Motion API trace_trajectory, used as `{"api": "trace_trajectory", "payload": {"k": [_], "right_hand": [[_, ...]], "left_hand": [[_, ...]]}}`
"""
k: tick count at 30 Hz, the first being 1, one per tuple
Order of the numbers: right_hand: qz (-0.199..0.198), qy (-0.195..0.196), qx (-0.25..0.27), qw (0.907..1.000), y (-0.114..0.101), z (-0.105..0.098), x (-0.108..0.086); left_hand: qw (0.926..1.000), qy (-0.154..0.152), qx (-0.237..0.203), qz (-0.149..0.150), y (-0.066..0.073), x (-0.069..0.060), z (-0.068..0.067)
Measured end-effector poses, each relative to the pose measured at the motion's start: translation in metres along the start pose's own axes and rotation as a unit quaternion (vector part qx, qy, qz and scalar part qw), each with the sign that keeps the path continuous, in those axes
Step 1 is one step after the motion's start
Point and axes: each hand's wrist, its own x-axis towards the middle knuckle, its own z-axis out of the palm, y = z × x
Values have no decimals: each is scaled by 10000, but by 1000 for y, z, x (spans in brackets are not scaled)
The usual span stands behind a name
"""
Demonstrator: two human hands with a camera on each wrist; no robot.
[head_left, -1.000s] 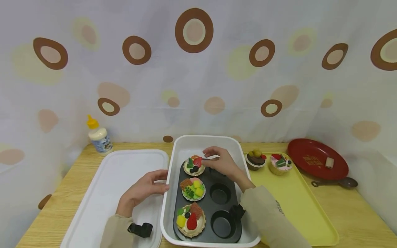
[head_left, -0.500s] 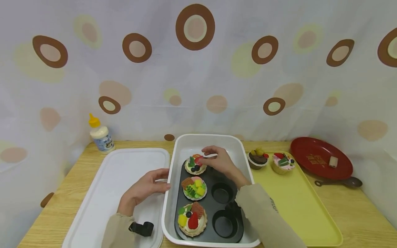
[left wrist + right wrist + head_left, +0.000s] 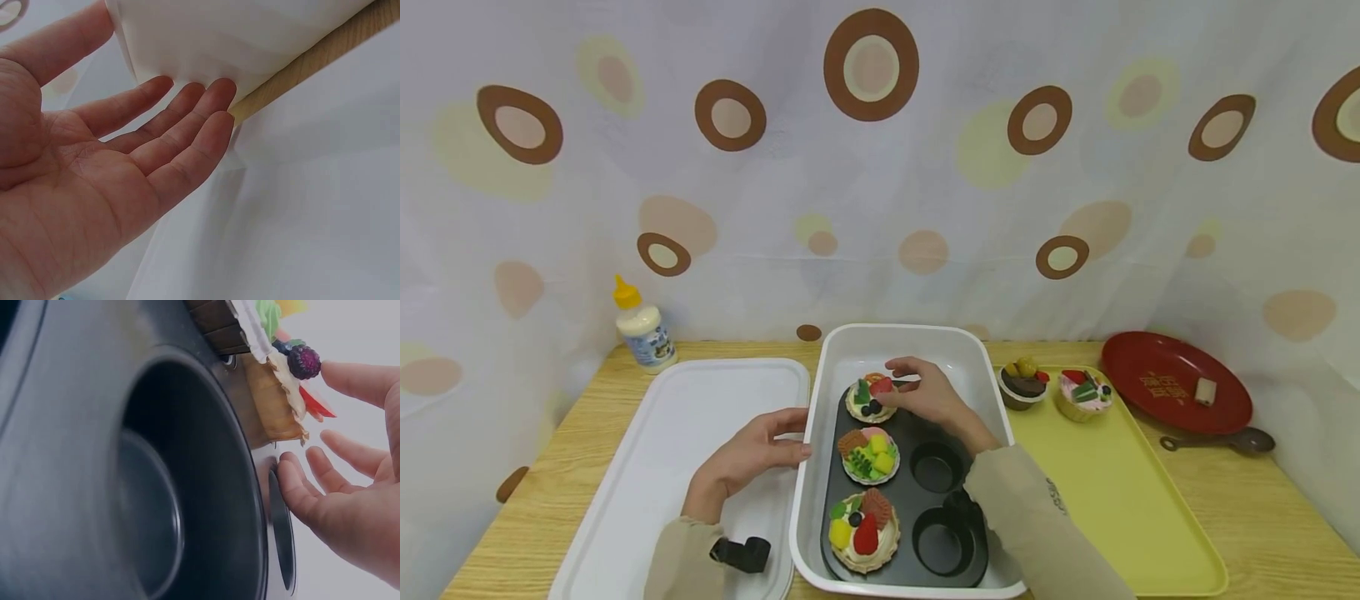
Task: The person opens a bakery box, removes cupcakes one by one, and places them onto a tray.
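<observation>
My left hand [image 3: 748, 454] [image 3: 94, 169] rests its relaxed fingertips against the outer left wall of a deep white tray [image 3: 801, 517] [image 3: 206, 37]. Inside that tray lies a dark muffin pan [image 3: 906, 577] [image 3: 69, 462], with three fruit-topped tarts in its left column. My right hand [image 3: 936, 400] [image 3: 359, 469] is at the right side of the far tart [image 3: 855, 408] [image 3: 269, 400]. The right wrist view has the thumb at its dark berry [image 3: 304, 362], other fingers loosely bent below, not round it. Nearer are a middle tart [image 3: 857, 467] and a front tart [image 3: 880, 557].
A flat white tray [image 3: 700, 417] lies left, a bottle with a yellow cap [image 3: 651, 337] behind it. On the right, a yellow tray [image 3: 1120, 517] bears a brown cupcake [image 3: 1022, 387] and a pink one [image 3: 1081, 400]. Beyond are a red plate [image 3: 1180, 408] and a dark spoon [image 3: 1255, 442].
The right thumb and fingers have shifted slightly down and closer around the far tart's right side. The left hand stays against the tray wall. The head view has tilted slightly.
</observation>
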Motion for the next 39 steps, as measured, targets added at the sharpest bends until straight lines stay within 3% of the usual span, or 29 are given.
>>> {"api": "trace_trajectory", "payload": {"k": [8,15,18,23,30,34,39], "right_hand": [[14,-87,-211,9997,-1,4,2],[-350,-722,-585,9951,5,3,3],[-481,-806,-847,9920,7,4,5],[-524,-774,-1289,9872,7,5,4],[-1093,-594,-1890,9741,11,7,6],[-894,-290,-2213,9707,10,10,4],[-733,-169,-2258,9713,6,10,1]], "left_hand": [[10000,22,13,-30,1,0,1],[10000,39,27,-36,1,-2,1],[10000,39,27,-24,2,-2,1],[10000,47,37,-45,2,-1,1],[9999,58,51,-70,2,-1,0],[9999,63,56,-77,2,-1,0],[9999,61,32,-84,2,-1,0]]}}
